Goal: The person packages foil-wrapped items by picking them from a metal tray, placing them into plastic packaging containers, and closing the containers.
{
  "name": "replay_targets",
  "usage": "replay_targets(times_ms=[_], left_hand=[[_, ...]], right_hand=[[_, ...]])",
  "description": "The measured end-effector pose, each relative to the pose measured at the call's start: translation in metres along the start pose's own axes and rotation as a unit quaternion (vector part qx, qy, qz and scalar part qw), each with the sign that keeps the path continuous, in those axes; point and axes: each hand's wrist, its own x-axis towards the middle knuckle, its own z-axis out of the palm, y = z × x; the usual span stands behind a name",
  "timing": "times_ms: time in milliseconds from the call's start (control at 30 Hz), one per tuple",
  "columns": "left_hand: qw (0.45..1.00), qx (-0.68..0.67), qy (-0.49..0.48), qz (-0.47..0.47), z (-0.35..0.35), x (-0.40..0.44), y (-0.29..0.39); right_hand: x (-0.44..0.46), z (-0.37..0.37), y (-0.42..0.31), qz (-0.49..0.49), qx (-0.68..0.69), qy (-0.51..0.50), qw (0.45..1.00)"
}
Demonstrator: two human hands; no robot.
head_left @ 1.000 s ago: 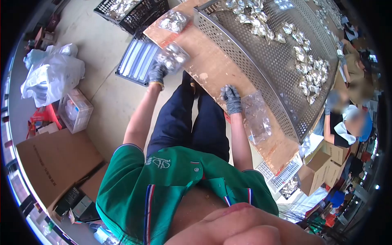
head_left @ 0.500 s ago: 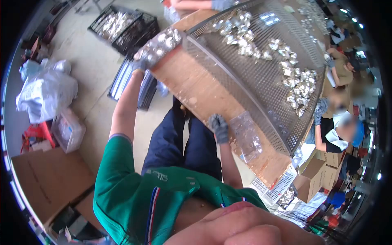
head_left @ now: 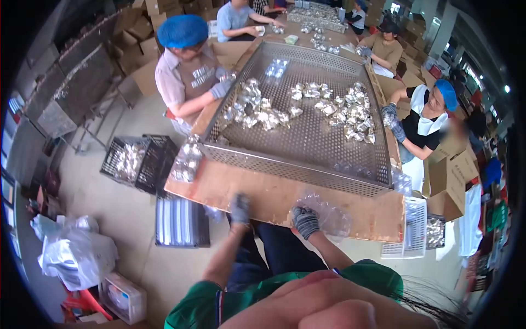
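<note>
My left hand, in a grey glove, is over the front edge of the wooden board. Motion blurs its fingers and I see nothing in them. To the right, my right hand wears a grey knit glove, its fingers curled at the board's edge. It overlaps the left side of a clear plastic tray; whether it grips that tray is hidden. A clear tray filled with shiny silver pieces lies at the board's left end. Behind the board stands a perforated metal bin holding loose silver pieces.
A person in a blue cap works at the bin's left, another at its right. Black crates and stacked plastic trays are on the floor at left. A white basket stands off the board's right end.
My left hand has left the filled tray and come back toward my body. My right hand appears closer to the clear tray. The head view has turned and now takes in more of the table.
</note>
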Motion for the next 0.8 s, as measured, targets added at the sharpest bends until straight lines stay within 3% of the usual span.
replay_targets(times_ms=[33, 67, 133, 200, 233, 267, 333, 400, 500, 600, 633, 667, 733, 800], left_hand=[[0.996, 0.090, 0.007, -0.022, 0.004, -0.020, -0.042], [0.900, 0.424, -0.067, 0.077, 0.042, -0.049, -0.053], [0.826, 0.540, -0.159, 0.033, 0.108, -0.081, -0.044], [0.892, 0.426, -0.149, -0.035, 0.118, -0.086, -0.064], [0.931, 0.333, -0.136, -0.067, 0.089, -0.073, -0.088], [0.927, 0.343, -0.140, -0.067, 0.095, -0.074, -0.082], [0.960, 0.212, -0.104, -0.146, 0.118, -0.078, -0.069], [0.967, 0.149, -0.146, -0.147, 0.118, -0.075, -0.066], [0.952, 0.228, -0.111, -0.172, 0.158, -0.082, -0.042], [0.949, 0.209, -0.180, -0.152, 0.143, -0.065, -0.051], [0.949, 0.207, -0.187, -0.148, 0.144, -0.061, -0.053], [0.947, 0.206, -0.189, -0.156, 0.143, -0.060, -0.055], [0.942, 0.266, -0.185, -0.083, 0.152, -0.062, -0.052], [0.949, 0.256, -0.156, -0.094, 0.158, -0.066, -0.053]], right_hand=[[0.005, 0.000, 0.000, 0.016, 0.016, -0.020, 1.000], [0.008, 0.000, 0.000, 0.031, 0.034, -0.041, 0.998], [0.024, -0.017, 0.001, 0.047, 0.123, -0.042, 0.990], [0.027, -0.046, -0.005, 0.093, 0.269, -0.105, 0.953], [0.027, -0.049, -0.005, 0.088, 0.288, -0.094, 0.949], [0.026, -0.050, -0.007, 0.091, 0.296, -0.087, 0.947], [0.023, -0.052, -0.007, 0.082, 0.355, -0.038, 0.931], [0.025, -0.027, 0.000, 0.068, 0.394, -0.013, 0.917], [0.025, -0.027, 0.002, 0.055, 0.719, -0.050, 0.691], [0.022, -0.023, -0.004, 0.122, 0.748, -0.066, 0.649], [0.022, -0.043, -0.003, 0.034, 0.514, 0.014, 0.857], [0.017, -0.053, -0.009, 0.052, 0.453, 0.019, 0.890], [0.014, -0.053, -0.009, 0.031, 0.459, -0.015, 0.888], [0.014, -0.057, -0.009, 0.041, 0.477, -0.020, 0.878]])
